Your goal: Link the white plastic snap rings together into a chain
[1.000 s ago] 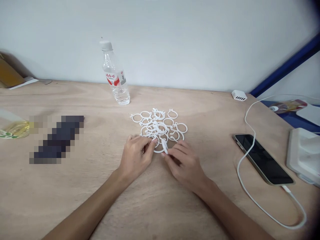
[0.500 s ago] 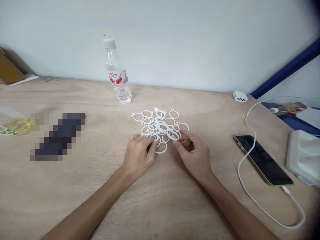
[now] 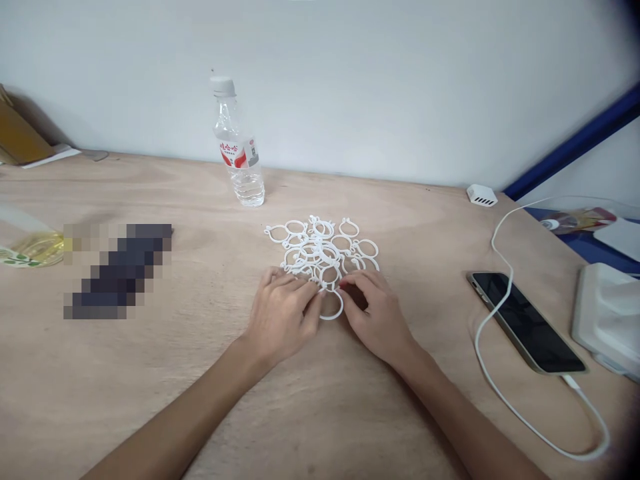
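White plastic rings with small eyelets, like curtain rings, lie in a loose heap on the wooden table. At the heap's near edge, one white ring hangs down between my hands. My left hand is closed, its thumb and index finger pinching the ring's upper left side near the eyelet. From the other side, my right hand pinches the ring's upper right with thumb and index finger. The fingertips partly hide the ring's small end pieces, and my left hand covers some rings behind it.
A clear water bottle stands behind the heap. To the right lie a phone on a white cable, a white charger block and a white plastic object. A pixelated dark object and a yellowish packet are left.
My right hand has moved left and slightly nearer, away from the heap's right side. Both hands now meet at one ring, which sits lower and closer to me.
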`<state>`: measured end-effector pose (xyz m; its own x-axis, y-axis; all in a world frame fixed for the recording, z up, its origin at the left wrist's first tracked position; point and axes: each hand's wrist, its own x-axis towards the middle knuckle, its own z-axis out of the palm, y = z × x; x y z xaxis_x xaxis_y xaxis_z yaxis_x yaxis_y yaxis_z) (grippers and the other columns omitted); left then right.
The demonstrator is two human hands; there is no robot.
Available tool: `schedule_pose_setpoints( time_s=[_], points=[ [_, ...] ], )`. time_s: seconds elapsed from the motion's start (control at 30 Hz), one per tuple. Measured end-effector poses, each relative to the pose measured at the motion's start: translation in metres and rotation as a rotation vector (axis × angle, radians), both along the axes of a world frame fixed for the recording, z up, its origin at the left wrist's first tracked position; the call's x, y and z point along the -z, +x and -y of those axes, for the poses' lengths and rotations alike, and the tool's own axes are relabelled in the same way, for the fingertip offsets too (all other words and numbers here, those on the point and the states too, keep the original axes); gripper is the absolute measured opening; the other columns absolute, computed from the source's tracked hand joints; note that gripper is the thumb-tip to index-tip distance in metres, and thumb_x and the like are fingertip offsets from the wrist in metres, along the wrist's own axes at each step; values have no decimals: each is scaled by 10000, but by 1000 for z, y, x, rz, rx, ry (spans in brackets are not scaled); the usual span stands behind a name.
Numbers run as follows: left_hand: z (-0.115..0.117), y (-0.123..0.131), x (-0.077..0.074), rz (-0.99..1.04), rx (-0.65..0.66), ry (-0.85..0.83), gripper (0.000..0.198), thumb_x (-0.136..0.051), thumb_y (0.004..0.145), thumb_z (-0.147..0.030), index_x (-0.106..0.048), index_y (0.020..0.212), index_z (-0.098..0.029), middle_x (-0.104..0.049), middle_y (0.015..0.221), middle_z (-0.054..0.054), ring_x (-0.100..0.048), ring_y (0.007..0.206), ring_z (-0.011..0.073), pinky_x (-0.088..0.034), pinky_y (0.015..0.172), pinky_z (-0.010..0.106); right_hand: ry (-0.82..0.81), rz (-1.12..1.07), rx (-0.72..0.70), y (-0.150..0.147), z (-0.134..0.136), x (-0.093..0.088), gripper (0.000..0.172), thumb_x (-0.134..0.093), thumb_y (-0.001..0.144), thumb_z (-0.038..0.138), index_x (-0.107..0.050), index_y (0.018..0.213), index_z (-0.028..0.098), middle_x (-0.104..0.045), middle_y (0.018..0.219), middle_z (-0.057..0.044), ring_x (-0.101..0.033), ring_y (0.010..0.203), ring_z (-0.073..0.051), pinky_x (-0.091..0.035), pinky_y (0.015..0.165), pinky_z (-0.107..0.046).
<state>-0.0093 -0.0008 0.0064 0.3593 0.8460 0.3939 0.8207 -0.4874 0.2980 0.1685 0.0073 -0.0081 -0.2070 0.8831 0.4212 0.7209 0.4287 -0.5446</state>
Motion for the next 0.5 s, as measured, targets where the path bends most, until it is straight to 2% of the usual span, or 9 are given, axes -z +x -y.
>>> schedule_pose_setpoints(
  time_s=[0.1, 0.23, 0.37, 0.43, 0.5],
  points=[
    [-7, -3, 0, -36, -66, 1, 272, -473, 915, -232, -590, 673, -193, -710, 741, 21, -620, 767, 202, -343, 846, 415, -32, 5, -47, 0, -1, 1, 117, -548, 867, 188, -622, 956, 209, -654, 1072, -89, -577, 1044, -259, -452, 932, -464],
    [-13, -5, 2, -16, -127, 19, 243, -483, 932, -255, -655, 766, -209, -741, 929, 31, -611, 980, 252, -281, 934, 478, -58, -15, -41, 1, -1, 2, 193, -498, 904, 188, -599, 1068, 192, -615, 1198, -104, -532, 1148, -257, -409, 1003, -487],
    [-14, -4, 5, 23, -68, 18, 213, -491, 935, -240, -683, 845, -222, -727, 1067, 29, -563, 1125, 255, -259, 984, 484, 18, -92, -42, 1, 2, -1, 128, -493, 900, 174, -606, 953, 203, -658, 1003, -80, -582, 993, -227, -471, 898, -424],
    [-13, -4, 5, 49, -63, 0, 220, -488, 936, -241, -686, 842, -224, -723, 1087, 34, -573, 1113, 244, -274, 987, 474, 22, -78, -107, 0, 3, -4, 115, -509, 873, 141, -600, 855, 207, -651, 856, -53, -592, 858, -208, -493, 805, -387],
    [-14, -5, 5, 78, -83, -20, 233, -483, 939, -249, -689, 836, -224, -724, 1084, 38, -592, 1078, 236, -287, 986, 470, -6, -29, -191, -1, 5, -5, 148, -501, 857, 103, -604, 822, 202, -644, 808, -40, -591, 808, -194, -498, 782, -377]
  ],
)
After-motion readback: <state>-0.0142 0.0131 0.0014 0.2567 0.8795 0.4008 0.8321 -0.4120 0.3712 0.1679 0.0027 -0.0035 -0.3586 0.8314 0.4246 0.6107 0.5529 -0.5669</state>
